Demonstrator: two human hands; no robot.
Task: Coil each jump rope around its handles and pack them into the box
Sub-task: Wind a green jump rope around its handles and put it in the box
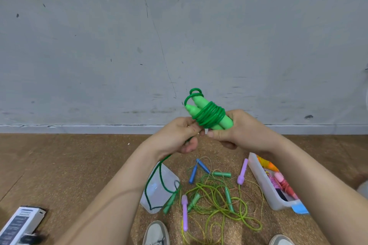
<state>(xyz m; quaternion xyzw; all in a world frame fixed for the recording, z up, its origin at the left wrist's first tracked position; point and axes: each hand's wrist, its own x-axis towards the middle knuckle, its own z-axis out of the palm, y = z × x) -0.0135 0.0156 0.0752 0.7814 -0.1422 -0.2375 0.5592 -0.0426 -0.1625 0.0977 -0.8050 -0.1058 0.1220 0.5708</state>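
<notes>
Held up above the floor [69, 165], well clear of the pile: green jump rope [209, 115], its two pale green handles [196, 103] side by side, to be bound as one bundle. Gripped at the lower ends by the right hand [241, 129], fingers [213, 134] curled tight around, for a steady core. Loose cord [168, 157] pinched in the closed left hand [177, 137], ready for a further turn, the rest hanging in a loop over a clear lid [159, 187]. Probably several turns left. Below, tangled ropes [215, 201] with blue handles [193, 175], not yet coiled. At right, near for packing, the clear box [258, 181], open, orange and pink ropes already inside.
</notes>
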